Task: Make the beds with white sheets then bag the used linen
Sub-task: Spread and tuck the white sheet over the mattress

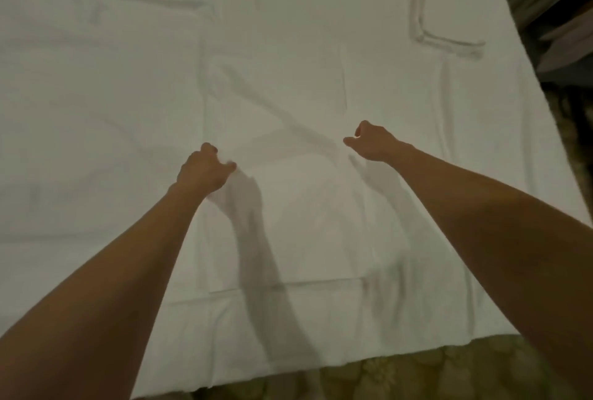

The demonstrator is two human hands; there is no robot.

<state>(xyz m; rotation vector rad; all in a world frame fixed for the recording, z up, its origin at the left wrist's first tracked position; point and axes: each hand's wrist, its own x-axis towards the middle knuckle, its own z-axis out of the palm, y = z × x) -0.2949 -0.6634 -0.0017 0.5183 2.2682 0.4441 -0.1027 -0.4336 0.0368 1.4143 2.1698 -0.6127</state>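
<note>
Both arms are stretched out over a bed covered by a white sheet (288, 47).

The white sheet is spread flat across the mattress, creased in places, its near edge hanging above a patterned carpet (417, 374); the left hand (202, 170) is seen with fingers curled, pinching a ridge of the sheet; the right hand (369, 141) is likewise curled, though whether fabric is gripped cannot be told; a folded white cloth (449, 8) is laid at the far right corner.

The white sheet (288, 79) runs off the top and left edges; curled fingers hide each hand's grip.
</note>
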